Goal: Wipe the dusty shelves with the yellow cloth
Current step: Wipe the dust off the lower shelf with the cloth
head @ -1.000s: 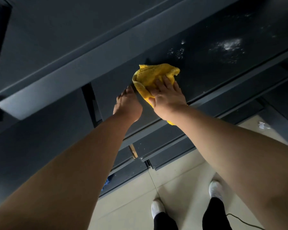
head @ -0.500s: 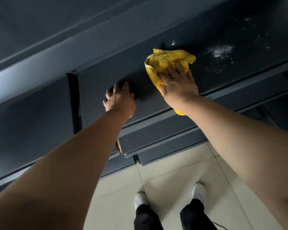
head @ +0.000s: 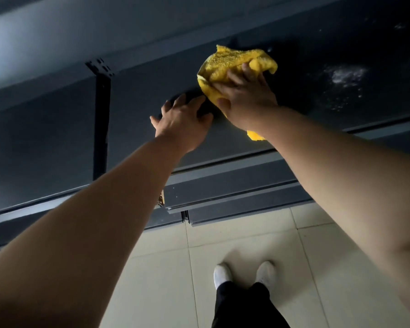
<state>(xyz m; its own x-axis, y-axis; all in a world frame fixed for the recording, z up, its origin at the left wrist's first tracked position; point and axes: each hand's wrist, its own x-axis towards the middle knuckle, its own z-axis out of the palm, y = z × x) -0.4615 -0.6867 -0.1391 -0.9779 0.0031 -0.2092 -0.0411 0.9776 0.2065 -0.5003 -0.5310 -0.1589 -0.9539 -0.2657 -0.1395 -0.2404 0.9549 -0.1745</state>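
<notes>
Two hands are seen raised to the dark shelf [head: 140,98], and the wiping step is judged to be under way. The yellow cloth [head: 234,62] is bunched on the shelf surface, far from the front lip, and is pressed there by the right hand [head: 245,97]. The fingers [head: 232,78] are spread across it and only lightly bent, so the cloth is pinned under the palm rather than closed round, and a loose tail of it is left hanging out below the wrist. The left hand [head: 182,121] is laid just beside it on the bare shelf, fingers fanned and relaxed, with nothing held; it is judged to be used as a brace. Both forearms are stretched out nearly straight and angled upward from the body, the right one crossed over the shelf's front edge. A white dust patch [head: 344,76] is seen well to the right of the cloth, with finer specks scattered below it, so that part is judged not yet cleaned. A sweep to the right is therefore called for next, with the cloth kept flat under steady pressure so that the powder is gathered rather than pushed off the edge. A slotted upright post [head: 101,119] is seen to the left, and white shoes [head: 223,273] on the tiled floor [head: 246,237] below.
</notes>
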